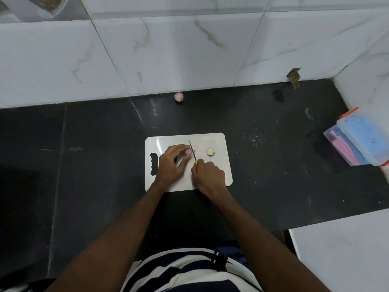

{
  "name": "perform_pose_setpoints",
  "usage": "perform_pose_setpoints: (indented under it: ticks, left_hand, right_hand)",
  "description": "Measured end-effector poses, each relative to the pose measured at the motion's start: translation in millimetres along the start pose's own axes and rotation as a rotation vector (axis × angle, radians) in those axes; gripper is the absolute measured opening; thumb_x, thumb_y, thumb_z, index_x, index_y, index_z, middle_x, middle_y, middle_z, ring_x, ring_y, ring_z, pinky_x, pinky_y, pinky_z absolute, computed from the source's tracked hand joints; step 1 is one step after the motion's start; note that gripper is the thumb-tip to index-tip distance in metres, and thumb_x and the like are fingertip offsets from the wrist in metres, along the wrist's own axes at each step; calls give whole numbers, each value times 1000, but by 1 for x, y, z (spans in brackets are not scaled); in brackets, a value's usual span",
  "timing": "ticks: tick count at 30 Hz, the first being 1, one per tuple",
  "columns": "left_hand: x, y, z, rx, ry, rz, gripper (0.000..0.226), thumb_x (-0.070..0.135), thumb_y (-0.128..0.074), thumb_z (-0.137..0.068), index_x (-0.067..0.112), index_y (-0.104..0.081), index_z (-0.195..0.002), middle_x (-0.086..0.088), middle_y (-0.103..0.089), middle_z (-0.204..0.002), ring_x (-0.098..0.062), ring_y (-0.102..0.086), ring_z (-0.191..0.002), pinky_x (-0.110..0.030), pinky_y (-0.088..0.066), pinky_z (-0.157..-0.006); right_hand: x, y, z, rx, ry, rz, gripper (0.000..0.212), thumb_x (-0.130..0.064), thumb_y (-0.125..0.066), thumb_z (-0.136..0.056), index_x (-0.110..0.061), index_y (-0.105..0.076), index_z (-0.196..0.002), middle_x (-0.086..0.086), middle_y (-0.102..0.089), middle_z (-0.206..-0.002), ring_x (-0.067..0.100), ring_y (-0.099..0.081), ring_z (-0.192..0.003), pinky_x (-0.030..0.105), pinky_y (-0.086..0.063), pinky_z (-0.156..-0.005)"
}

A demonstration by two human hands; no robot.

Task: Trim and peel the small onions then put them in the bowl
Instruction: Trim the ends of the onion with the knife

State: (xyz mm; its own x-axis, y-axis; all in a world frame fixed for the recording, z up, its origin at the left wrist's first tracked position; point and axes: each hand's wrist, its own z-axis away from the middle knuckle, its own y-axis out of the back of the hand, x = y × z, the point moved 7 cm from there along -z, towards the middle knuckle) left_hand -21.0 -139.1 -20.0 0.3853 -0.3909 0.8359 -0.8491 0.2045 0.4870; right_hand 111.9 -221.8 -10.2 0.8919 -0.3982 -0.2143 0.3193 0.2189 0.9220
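Note:
A white cutting board (219, 142) lies on the black counter. My left hand (171, 163) pins a small pink onion (187, 152) against the board with its fingertips. My right hand (208, 177) grips a small knife (192, 151) by its yellow handle, and the blade rests against the onion's right side. A cut onion piece (210, 151) with a pale face sits on the board to the right of the blade. Another small onion (178, 96) lies far back on the counter against the wall. No bowl is in view.
A clear plastic box (357, 140) with an orange-clipped lid and pink and blue contents stands at the counter's right edge. Marble-tiled wall (189, 49) rises behind the counter. A white surface (341, 256) sits at lower right.

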Motion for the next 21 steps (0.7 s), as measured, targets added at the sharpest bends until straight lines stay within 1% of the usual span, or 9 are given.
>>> perform_pose_setpoints:
  ticks: [3,8,11,13,17,21]
  left_hand:
    - [1,-1,0,11,-9,-14,22,18,-82,-101,11,-81,-122,2,-81,-121,-13,-74,-116,-34,-60,-101]
    - [-1,-1,1,15,-11,-11,23,17,-82,-100,10,-81,-122,1,-81,-120,-13,-74,-116,-32,-60,-102]
    - [-1,-1,1,8,-9,-20,23,18,-82,-100,10,-81,-122,1,-81,-120,-13,-74,-116,-31,-59,-103]
    - [-3,-2,1,6,-9,-14,24,16,-81,-100,9,-80,-123,0,-80,-122,-13,-73,-117,-33,-59,-104]
    - [-3,-3,0,7,1,-13,24,15,-80,-101,9,-79,-124,0,-78,-123,-16,-73,-119,-37,-60,-104]
    - [-8,-3,-1,25,66,32,24,17,-78,-102,7,-77,-124,-3,-77,-123,-14,-73,-118,-38,-62,-103]
  right_hand:
    - [0,-2,-1,-8,3,-7,38,-40,-31,-112,-13,-57,-110,12,-68,-105,37,-69,-93,43,-48,-77]
    - [-4,-6,-5,-29,-3,-50,36,-37,-32,-112,-11,-57,-112,13,-67,-108,38,-68,-97,41,-40,-73]
    - [-6,-8,-13,-58,5,-64,32,-33,-33,-111,-11,-57,-117,15,-66,-114,38,-67,-102,40,-41,-76]
    - [-9,-7,-21,-72,22,-66,32,-32,-34,-111,-10,-57,-119,16,-66,-116,39,-67,-104,41,-42,-78]
    - [-10,-6,-22,-73,31,-74,37,-35,-33,-112,-10,-58,-118,17,-67,-115,40,-66,-104,40,-39,-76]
    - [-1,-16,9,-98,49,50,34,-35,-36,-111,-12,-61,-115,14,-69,-111,38,-69,-100,39,-39,-73]
